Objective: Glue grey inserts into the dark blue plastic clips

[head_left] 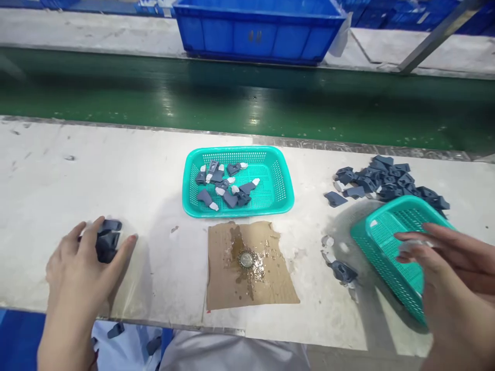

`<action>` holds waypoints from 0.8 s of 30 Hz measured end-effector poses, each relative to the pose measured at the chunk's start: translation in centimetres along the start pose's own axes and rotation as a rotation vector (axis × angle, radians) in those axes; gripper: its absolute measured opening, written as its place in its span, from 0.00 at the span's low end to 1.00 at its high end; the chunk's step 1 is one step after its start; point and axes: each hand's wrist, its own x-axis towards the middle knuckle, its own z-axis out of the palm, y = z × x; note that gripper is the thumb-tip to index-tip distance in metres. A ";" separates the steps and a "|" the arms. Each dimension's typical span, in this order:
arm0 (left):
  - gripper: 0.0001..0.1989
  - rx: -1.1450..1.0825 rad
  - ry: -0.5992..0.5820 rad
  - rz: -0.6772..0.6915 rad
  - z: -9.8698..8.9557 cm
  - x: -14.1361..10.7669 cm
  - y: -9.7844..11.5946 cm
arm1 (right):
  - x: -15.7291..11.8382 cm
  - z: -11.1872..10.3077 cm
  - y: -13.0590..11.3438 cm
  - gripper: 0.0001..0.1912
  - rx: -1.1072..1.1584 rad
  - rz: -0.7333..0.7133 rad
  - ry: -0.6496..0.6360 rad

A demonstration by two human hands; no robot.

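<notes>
My left hand (79,268) is at the table's left, its thumb and fingers spread around a few dark grey plastic parts (108,239). Over the tilted green basket (386,257) on the right, my right hand (452,278) pinches a small whitish piece (415,246); its exact kind is unclear. One dark grey part with a white end (342,270) lies left of that basket, beside small white pieces (328,241). Between my hands, a second green basket (284,206) holds several grey parts with white tips (230,198).
A wet piece of brown cardboard (224,288) with a small round metal thing (246,259) lies in front of the middle basket. Grey parts are heaped (386,178) at the right. Beyond the table run a green belt (209,98) and a large blue crate (259,36).
</notes>
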 end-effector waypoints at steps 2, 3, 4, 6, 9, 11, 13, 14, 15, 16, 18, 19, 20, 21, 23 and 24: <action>0.34 0.003 0.040 -0.015 0.1 -0.1 0.0 | -1.1 2.2 -1.7 0.13 0.275 0.081 -0.100; 0.31 0.007 0.075 -0.012 0.1 -0.1 0.2 | -1.6 3.4 -2.3 0.12 0.391 0.110 -0.192; 0.28 0.015 0.097 -0.003 0.1 0.0 0.4 | -2.0 4.4 -2.7 0.13 0.474 0.136 -0.300; 0.26 0.028 0.046 0.032 -0.3 0.2 1.0 | -2.8 6.3 -3.1 0.14 0.578 0.204 -0.488; 0.22 0.006 -0.082 0.066 -1.1 0.7 1.8 | -3.9 8.3 -3.5 0.14 0.645 0.327 -0.655; 0.19 -0.011 -0.111 0.079 -1.4 1.0 2.2 | -4.7 9.1 -3.8 0.13 0.677 0.391 -0.710; 0.17 -0.005 -0.124 0.113 -1.4 1.3 2.3 | -5.4 9.5 -4.0 0.13 0.702 0.427 -0.750; 0.16 -0.002 -0.115 0.140 -1.3 1.4 2.3 | -5.6 9.7 -4.1 0.13 0.713 0.431 -0.766; 0.16 -0.004 -0.095 0.170 -1.2 1.4 2.2 | -5.8 9.8 -4.2 0.13 0.723 0.429 -0.779; 0.16 -0.012 -0.061 0.201 -1.2 1.4 2.2 | -6.0 9.9 -4.3 0.13 0.730 0.426 -0.789; 0.14 -0.050 0.043 0.255 -1.2 1.1 2.4 | -6.2 10.0 -4.4 0.12 0.739 0.429 -0.805; 0.13 -0.074 0.093 0.264 -1.3 0.9 2.6 | -6.3 10.0 -4.5 0.12 0.740 0.434 -0.810; 0.13 -0.107 0.126 0.255 -1.4 0.5 3.0 | -6.4 10.1 -4.5 0.12 0.739 0.439 -0.812; 0.12 -0.155 0.142 0.222 -1.5 0.1 3.4 | -6.5 10.1 -4.5 0.11 0.738 0.439 -0.812; 0.13 -0.333 0.124 0.093 -1.6 -0.9 4.4 | -6.6 10.2 -4.4 0.11 0.721 0.408 -0.801; 0.15 -0.464 0.085 0.019 -1.5 -1.4 5.0 | -6.7 10.2 -4.3 0.11 0.699 0.379 -0.795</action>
